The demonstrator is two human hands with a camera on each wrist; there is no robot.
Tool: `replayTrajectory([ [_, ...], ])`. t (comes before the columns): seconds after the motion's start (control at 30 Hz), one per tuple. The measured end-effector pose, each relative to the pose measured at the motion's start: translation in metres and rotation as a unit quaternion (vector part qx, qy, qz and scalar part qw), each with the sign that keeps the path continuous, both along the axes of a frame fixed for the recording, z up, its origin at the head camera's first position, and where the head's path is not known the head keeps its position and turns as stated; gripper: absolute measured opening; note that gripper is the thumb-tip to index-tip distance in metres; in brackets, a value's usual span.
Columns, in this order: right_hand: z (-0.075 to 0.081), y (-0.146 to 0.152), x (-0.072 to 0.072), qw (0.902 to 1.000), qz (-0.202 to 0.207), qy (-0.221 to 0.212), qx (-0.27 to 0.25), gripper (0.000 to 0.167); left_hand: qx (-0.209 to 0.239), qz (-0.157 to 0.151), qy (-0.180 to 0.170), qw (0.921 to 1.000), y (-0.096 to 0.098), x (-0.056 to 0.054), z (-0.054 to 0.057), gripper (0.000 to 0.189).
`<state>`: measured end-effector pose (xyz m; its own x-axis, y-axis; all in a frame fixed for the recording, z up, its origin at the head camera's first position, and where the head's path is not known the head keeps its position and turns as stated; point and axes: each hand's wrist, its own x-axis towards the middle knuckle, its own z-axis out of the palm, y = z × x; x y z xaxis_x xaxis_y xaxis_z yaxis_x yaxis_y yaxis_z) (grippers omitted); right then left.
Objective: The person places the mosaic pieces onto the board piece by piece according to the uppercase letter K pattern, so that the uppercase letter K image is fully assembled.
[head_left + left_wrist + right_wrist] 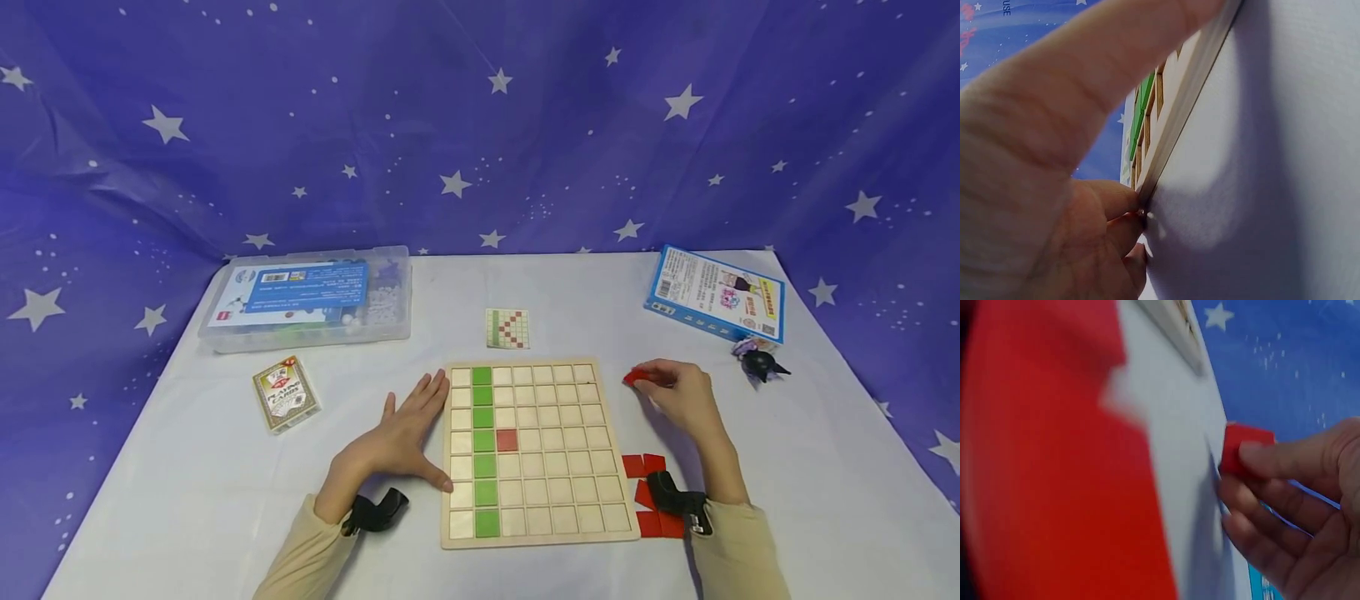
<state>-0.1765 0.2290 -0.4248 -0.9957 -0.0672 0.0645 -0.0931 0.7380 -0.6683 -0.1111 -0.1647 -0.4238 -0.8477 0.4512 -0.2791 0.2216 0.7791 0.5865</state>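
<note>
A wooden grid board [537,540] lies on the white table, its second column filled with green tiles [484,465]. One red tile [507,440] sits beside that column in the fourth row. My left hand [397,437] is spread along the board's left edge, thumb and fingertips touching the rim. Just past the board's right side, my right hand [678,396] pinches a red square tile [1235,447] between thumb and fingers, close over the table. Several loose red tiles [650,523] lie by the board's lower right, partly hidden under the right wrist's black camera.
A small pattern card [507,328] lies beyond the board. At the back left is a clear plastic case [382,321], with a playing card box [286,394] in front. A blue box [716,292] and a small black figure [761,364] stand at the back right.
</note>
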Motion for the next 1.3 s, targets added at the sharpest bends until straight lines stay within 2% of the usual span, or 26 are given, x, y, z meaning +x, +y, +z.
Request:
replayTrajectory([
  [0.1, 0.006, -0.016, 0.0, 0.9965, 0.048, -0.022, -0.065, 0.027, -0.001, -0.001, -0.001, 1.0, 0.0, 0.0, 0.0, 0.135],
  [0.2, 0.011, -0.035, 0.0, 0.984, 0.106, -0.063, -0.129, 0.029, -0.003, 0.0, -0.001, 1.0, 0.0, 0.0, 0.0, 0.135],
  [0.33, 0.015, -0.065, 0.003, 0.9686, 0.159, -0.105, -0.159, 0.022, -0.001, 0.001, -0.002, 1.0, 0.0, 0.0, 0.001, 0.135],
  [0.5, 0.01, -0.097, 0.005, 0.9703, 0.178, -0.099, -0.13, 0.008, 0.0, 0.003, -0.006, 1.0, 0.0, 0.0, 0.001, 0.135],
  [0.67, 0.003, -0.115, 0.007, 0.9754, 0.168, -0.109, -0.092, 0.006, 0.001, 0.003, -0.005, 1.0, 0.0, 0.0, 0.001, 0.135],
  [0.8, 0.003, -0.12, 0.009, 0.9798, 0.161, -0.107, -0.052, 0.008, -0.001, 0.003, -0.002, 1.0, 0.001, 0.0, 0.001, 0.136],
  [0.93, 0.006, -0.119, 0.013, 0.9787, 0.176, -0.1, -0.034, 0.009, -0.001, 0.003, -0.002, 1.0, 0.001, 0.0, 0.002, 0.136],
  [1.03, 0.008, -0.118, 0.015, 0.9783, 0.188, -0.085, -0.019, 0.009, -0.003, 0.003, -0.002, 1.0, 0.001, 0.0, 0.001, 0.136],
  [1.17, 0.008, -0.12, 0.017, 0.9818, 0.183, -0.052, -0.001, 0.011, -0.004, 0.004, -0.002, 1.0, 0.001, 0.0, 0.001, 0.136],
  [1.3, 0.009, -0.12, 0.018, 0.9829, 0.171, -0.069, 0.003, 0.014, -0.005, 0.003, -0.004, 1.0, 0.001, 0.0, 0.001, 0.136],
])
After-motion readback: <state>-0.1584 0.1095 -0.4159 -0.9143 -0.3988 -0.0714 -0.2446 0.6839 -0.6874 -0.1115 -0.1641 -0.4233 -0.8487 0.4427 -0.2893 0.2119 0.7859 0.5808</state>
